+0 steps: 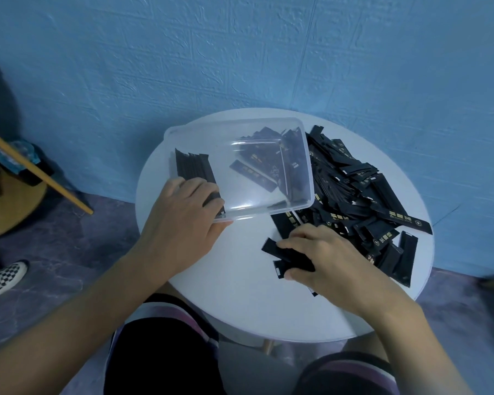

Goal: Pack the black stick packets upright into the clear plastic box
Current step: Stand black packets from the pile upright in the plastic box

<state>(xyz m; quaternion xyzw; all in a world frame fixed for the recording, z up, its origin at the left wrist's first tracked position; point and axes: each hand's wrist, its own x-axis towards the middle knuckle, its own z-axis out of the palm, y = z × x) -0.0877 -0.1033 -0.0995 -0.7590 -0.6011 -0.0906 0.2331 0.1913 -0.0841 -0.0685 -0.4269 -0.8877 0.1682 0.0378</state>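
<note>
The left hand (183, 220) lies on the near-left corner of the clear, rectangular plastic box (308, 166). Its fingers (211, 199) are curled over the rim onto the upright row of black stick packets (194, 172), and its thumb runs along the outside of the near wall. This grip probably braces the row against the left wall so that the thin packets do not topple into the empty middle, and it steadies the light box as well. The wrist is bent down and the forearm comes in from the lower left.

The right hand (325, 260) hovers low over the round white worktop (240, 309), knuckles up. Thumb and fingers pinch a small bunch of black packets (288, 255), apparently squaring them up before loading them.

One loose black packet (251, 172) lies flat on the floor of the box. Most of the stock lies in a jumbled heap of black packets (368, 195) right of the box and touching its right wall, within easy reach of the picking hand. Packing looks to be at an early stage.
</note>
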